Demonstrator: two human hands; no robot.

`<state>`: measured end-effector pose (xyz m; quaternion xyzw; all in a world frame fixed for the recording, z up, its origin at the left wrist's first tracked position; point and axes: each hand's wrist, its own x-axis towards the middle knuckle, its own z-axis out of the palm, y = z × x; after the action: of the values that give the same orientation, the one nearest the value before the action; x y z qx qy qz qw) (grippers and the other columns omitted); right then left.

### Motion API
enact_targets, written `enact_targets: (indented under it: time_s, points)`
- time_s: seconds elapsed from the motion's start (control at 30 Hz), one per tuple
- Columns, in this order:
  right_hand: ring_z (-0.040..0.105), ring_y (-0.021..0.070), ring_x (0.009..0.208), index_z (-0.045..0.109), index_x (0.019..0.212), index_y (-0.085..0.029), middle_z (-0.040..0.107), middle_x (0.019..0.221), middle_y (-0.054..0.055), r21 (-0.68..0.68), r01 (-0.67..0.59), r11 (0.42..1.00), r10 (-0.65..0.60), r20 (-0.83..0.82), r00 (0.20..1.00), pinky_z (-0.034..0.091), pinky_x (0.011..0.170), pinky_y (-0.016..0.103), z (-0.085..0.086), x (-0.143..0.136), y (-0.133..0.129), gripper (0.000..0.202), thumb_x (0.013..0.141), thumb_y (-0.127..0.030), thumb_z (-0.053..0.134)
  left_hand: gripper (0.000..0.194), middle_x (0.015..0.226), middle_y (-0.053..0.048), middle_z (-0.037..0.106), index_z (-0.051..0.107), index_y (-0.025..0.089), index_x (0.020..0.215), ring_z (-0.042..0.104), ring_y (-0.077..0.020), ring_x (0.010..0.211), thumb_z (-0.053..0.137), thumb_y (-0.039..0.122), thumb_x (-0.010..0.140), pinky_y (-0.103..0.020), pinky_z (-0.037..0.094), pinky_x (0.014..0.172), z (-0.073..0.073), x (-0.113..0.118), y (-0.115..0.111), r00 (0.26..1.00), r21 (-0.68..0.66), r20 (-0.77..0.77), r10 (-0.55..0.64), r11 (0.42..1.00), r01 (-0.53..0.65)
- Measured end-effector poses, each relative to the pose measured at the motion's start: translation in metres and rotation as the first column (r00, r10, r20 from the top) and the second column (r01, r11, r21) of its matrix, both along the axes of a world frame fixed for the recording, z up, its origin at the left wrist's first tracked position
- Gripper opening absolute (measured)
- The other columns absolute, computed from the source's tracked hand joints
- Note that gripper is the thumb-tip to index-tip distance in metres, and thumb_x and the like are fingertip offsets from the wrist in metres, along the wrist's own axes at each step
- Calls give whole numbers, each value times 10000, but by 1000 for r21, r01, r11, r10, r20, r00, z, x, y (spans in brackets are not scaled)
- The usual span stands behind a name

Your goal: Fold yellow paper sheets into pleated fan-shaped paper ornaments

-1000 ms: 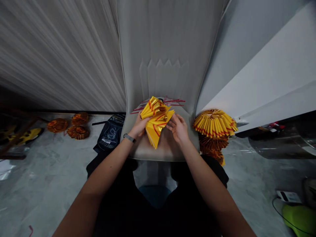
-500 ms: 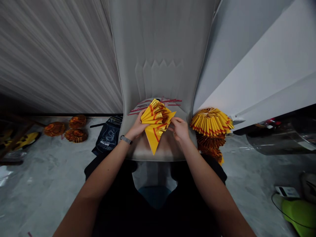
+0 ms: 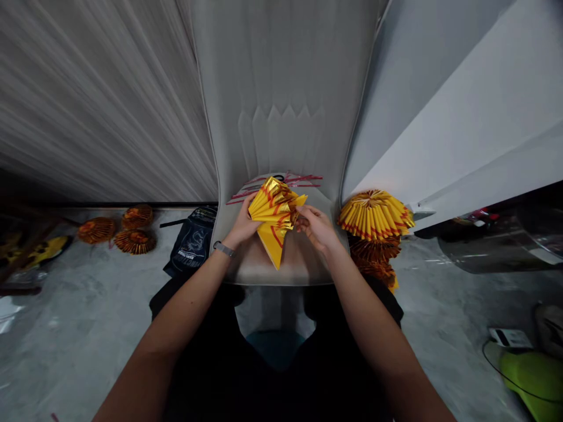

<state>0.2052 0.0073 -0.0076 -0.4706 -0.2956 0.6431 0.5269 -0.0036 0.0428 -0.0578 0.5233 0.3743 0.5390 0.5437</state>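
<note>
A pleated yellow paper fan with gold foil and red stripes is held over the seat of a grey chair. My left hand grips its left side, thumb across the folds. At its right edge, my right hand pinches the folded paper between thumb and fingers; the fingertips are partly hidden. One pointed yellow flap hangs down toward the seat's front edge. Behind the fan, thin red strips lie on the seat, with a dark looped handle among them.
On the right, finished-looking yellow pleated rosettes are stacked beside the chair. Several orange-gold rosettes sit on the floor at left, near a dark printed bag. A green object with a cable lies at lower right.
My right hand has moved slightly left and in against the fan's right edge, and the folds there are drawn closer together. The hanging flap has shifted a little to the right and up.
</note>
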Motion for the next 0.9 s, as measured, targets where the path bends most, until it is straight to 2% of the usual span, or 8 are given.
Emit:
enact_targets:
  time_s: [0.13,0.23,0.33,0.47,0.53,0.6,0.77,0.9]
  points:
    - [600,96,578,683,847,-205,703,743,-31,31,-42,999,44,-83,996,487,534,221,-1,2,1,317,613,-321,863,874,1420,-126,573,488,222,1342,574,-287,1304,930,394,608,-442,417,1151,-3,-3,1,1000,6,8,11,1000,-11]
    - [602,96,566,669,844,-200,700,740,-27,40,-39,998,41,-59,997,497,530,224,-5,2,2,248,660,-306,797,850,1414,-110,579,499,236,1342,579,-278,1296,924,361,616,-436,429,1140,-2,-5,0,1000,-4,9,-6,1000,6]
    - [587,95,519,623,814,-206,671,693,-43,18,16,1000,-16,0,1000,484,481,224,-9,-1,4,233,669,-324,762,845,1408,-127,582,513,213,1323,581,-281,1290,928,368,603,-442,421,1148,0,-4,-1,1000,-9,-4,-12,1000,12]
    - [578,122,459,536,869,-260,651,647,-94,29,164,986,-166,58,984,493,442,252,-11,-7,4,351,631,-331,783,864,1423,-148,568,499,197,1320,579,-284,1294,933,358,590,-445,415,1151,1,-3,-2,1000,-45,7,-16,999,16]
    - [582,129,471,552,848,-259,630,616,-97,94,186,978,-196,110,974,513,462,263,-11,-8,4,322,635,-328,783,859,1424,-145,567,495,204,1316,577,-282,1297,932,358,592,-446,414,1151,0,-2,-3,1000,-50,6,-3,999,4]
    - [578,127,495,608,779,-232,627,607,-68,132,146,980,-167,161,973,517,479,264,-11,-9,4,217,673,-351,755,848,1420,-137,571,498,215,1308,576,-281,1299,930,372,595,-450,412,1154,0,-2,-3,1000,-33,-8,9,999,-9]
    - [544,120,500,665,661,-190,630,582,-24,109,100,989,-119,181,976,480,463,252,-12,-7,4,166,713,-346,691,885,1416,-140,576,473,219,1339,582,-293,1294,923,431,607,-446,438,1135,1,-1,-4,999,23,-38,-15,1000,16]
    - [549,123,483,660,770,-203,618,560,-52,131,161,978,-182,165,969,484,456,252,-14,-7,5,161,676,-319,720,879,1420,-146,575,464,222,1356,588,-291,1288,904,477,639,-428,467,1109,2,0,-5,997,71,-73,-19,997,24]
